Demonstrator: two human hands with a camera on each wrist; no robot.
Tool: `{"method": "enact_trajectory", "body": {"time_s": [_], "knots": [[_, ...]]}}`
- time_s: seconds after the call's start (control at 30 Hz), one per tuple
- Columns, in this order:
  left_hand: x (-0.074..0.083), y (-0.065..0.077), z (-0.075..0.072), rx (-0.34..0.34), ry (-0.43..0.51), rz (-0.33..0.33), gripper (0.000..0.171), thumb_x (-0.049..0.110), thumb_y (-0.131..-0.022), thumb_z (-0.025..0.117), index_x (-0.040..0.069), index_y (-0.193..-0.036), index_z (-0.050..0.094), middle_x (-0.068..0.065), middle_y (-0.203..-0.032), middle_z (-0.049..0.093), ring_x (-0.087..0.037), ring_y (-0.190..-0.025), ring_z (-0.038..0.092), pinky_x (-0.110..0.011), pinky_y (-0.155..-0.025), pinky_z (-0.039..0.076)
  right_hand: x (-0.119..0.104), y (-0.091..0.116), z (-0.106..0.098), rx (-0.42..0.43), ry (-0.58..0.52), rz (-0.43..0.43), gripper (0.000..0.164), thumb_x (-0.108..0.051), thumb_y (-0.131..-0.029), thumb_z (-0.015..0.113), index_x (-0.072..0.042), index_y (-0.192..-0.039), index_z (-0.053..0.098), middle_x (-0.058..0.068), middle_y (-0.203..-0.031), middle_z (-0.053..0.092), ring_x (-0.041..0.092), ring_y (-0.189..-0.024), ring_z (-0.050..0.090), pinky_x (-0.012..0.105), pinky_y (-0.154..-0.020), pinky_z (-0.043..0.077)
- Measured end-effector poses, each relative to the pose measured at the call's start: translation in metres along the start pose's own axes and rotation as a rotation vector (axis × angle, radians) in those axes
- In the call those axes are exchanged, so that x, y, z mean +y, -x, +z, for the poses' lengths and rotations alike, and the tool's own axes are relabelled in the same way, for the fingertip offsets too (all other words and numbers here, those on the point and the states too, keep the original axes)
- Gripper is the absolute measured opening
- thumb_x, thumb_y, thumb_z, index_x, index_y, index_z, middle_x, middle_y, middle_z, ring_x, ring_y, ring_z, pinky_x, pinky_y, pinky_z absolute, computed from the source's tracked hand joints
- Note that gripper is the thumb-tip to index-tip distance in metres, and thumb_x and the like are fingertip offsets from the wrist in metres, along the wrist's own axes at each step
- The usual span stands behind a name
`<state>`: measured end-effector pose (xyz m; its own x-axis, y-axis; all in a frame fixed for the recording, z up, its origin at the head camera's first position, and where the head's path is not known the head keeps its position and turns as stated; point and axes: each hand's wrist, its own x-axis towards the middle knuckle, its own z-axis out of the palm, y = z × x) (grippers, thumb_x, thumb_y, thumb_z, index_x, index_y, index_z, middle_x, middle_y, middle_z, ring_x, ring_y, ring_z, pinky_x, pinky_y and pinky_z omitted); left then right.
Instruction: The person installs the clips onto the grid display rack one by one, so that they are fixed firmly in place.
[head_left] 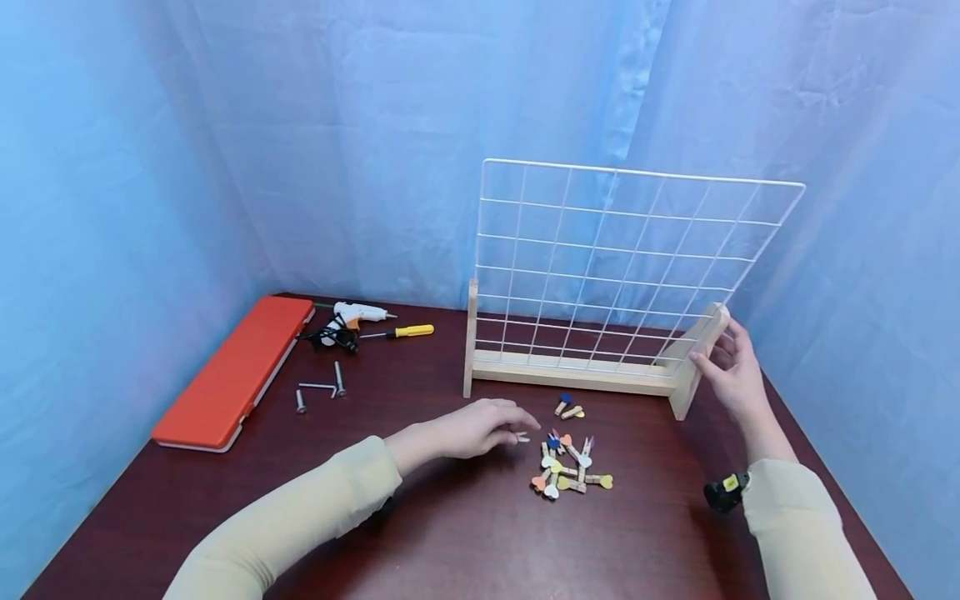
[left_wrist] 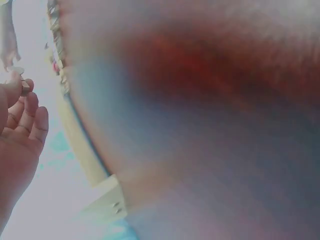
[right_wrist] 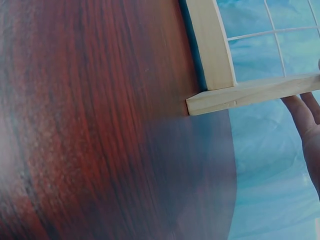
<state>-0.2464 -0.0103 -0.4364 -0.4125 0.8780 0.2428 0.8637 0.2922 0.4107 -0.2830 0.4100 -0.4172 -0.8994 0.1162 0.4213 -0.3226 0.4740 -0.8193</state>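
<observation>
Between its thumb and fingertips, my left hand (head_left: pixel 474 429) pinches a small wooden clothespin (left_wrist: pixel 25 88) just above the table, left of a pile of clothespins (head_left: pixel 576 485). These carry heart shapes in white, yellow, orange and blue. Behind them stands a white wire grid panel (head_left: pixel 645 172), upright and leaning slightly, in a wooden stand (head_left: pixel 570 379). With thumb in front and fingers behind, my right hand (head_left: pixel 738 375) grips the stand's right side post (right_wrist: pixel 255 93). In the right wrist view that hand is partly cut off by the frame's edge.
An orange-red case (head_left: pixel 236 371) lies on the left of the table. Near it are a white glue gun (head_left: pixel 360 312), a yellow-handled screwdriver (head_left: pixel 414 331), bolts (head_left: pixel 340 379) and a hex key (head_left: pixel 317 386). Blue curtains (head_left: pixel 375 150) hang behind.
</observation>
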Motion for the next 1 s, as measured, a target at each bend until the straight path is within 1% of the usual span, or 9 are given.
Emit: {"method": "enact_trajectory", "body": {"time_s": [0.1,0.23,0.4,0.57,0.67,0.77,0.83,0.9,1.0], "knots": [[-0.001,0.000,-0.011,0.024,0.022,-0.019,0.024,0.019,-0.093,0.047,0.016,-0.114,0.057,0.009,-0.104,0.057,0.001,-0.091,0.051,-0.015,-0.080,0.042,-0.001,0.001,-0.001,-0.012,0.023,0.001,0.073,-0.005,-0.083,0.060,-0.028,-0.140,0.021,0.021,-0.131,0.038,0.008,-0.108,0.047,0.005,-0.073,0.041],[-0.002,0.001,-0.028,0.107,0.012,-0.061,0.017,0.021,-0.091,0.051,0.018,-0.104,0.061,0.012,-0.089,0.058,0.001,-0.074,0.049,-0.015,-0.067,0.044,-0.001,0.000,-0.002,-0.011,0.042,-0.003,0.074,-0.006,-0.083,0.060,-0.029,-0.140,0.019,0.021,-0.133,0.037,0.011,-0.112,0.045,0.005,-0.073,0.040],[0.000,0.003,-0.051,0.265,0.048,-0.113,0.013,0.017,-0.083,0.057,0.016,-0.095,0.063,0.012,-0.077,0.058,0.002,-0.064,0.050,-0.014,-0.059,0.044,0.001,0.000,-0.003,0.006,0.025,-0.009,0.075,-0.002,-0.083,0.059,-0.028,-0.140,0.020,0.019,-0.131,0.038,0.006,-0.108,0.046,0.006,-0.073,0.041],[0.000,0.006,-0.075,0.445,0.092,-0.154,0.010,0.015,-0.079,0.061,0.016,-0.089,0.062,0.010,-0.073,0.058,0.000,-0.061,0.051,-0.019,-0.054,0.046,0.003,0.002,-0.004,0.006,0.019,-0.019,0.075,0.001,-0.082,0.058,-0.024,-0.141,0.019,0.024,-0.130,0.038,0.005,-0.105,0.047,0.006,-0.072,0.041],[-0.002,0.007,-0.090,0.552,0.133,-0.167,0.009,0.015,-0.079,0.063,0.017,-0.087,0.062,0.009,-0.075,0.061,-0.001,-0.063,0.055,-0.020,-0.055,0.047,0.000,0.003,-0.006,0.002,0.034,-0.008,0.074,-0.001,-0.083,0.058,-0.026,-0.141,0.018,0.025,-0.131,0.037,0.007,-0.107,0.047,0.006,-0.072,0.041],[0.009,0.008,-0.111,0.649,0.223,-0.217,0.007,0.011,-0.079,0.065,0.012,-0.086,0.064,0.003,-0.078,0.065,-0.008,-0.067,0.060,-0.026,-0.060,0.050,-0.004,0.004,-0.007,-0.004,0.047,-0.002,0.074,-0.004,-0.084,0.058,-0.028,-0.141,0.017,0.025,-0.133,0.035,0.011,-0.110,0.046,0.005,-0.072,0.041],[0.015,0.008,-0.123,0.721,0.273,-0.261,0.013,0.008,-0.078,0.065,0.007,-0.090,0.065,-0.004,-0.082,0.067,-0.013,-0.070,0.062,-0.028,-0.062,0.050,-0.004,0.004,-0.008,-0.006,0.044,-0.003,0.074,-0.004,-0.084,0.058,-0.029,-0.140,0.016,0.024,-0.134,0.035,0.010,-0.111,0.045,0.005,-0.072,0.041],[0.020,0.008,-0.135,0.769,0.322,-0.316,0.019,0.006,-0.077,0.066,0.003,-0.096,0.065,-0.010,-0.086,0.067,-0.019,-0.074,0.063,-0.031,-0.065,0.051,-0.004,0.004,-0.008,-0.002,0.033,-0.009,0.074,-0.003,-0.084,0.058,-0.028,-0.140,0.017,0.024,-0.134,0.035,0.009,-0.110,0.045,0.005,-0.073,0.041],[0.012,0.006,-0.141,0.825,0.393,-0.396,0.026,0.010,-0.078,0.067,0.004,-0.103,0.066,-0.011,-0.092,0.067,-0.016,-0.079,0.064,-0.027,-0.068,0.051,-0.005,0.006,-0.008,0.003,0.020,-0.015,0.074,0.000,-0.083,0.057,-0.025,-0.140,0.018,0.025,-0.134,0.035,0.008,-0.109,0.045,0.006,-0.073,0.041]]}}
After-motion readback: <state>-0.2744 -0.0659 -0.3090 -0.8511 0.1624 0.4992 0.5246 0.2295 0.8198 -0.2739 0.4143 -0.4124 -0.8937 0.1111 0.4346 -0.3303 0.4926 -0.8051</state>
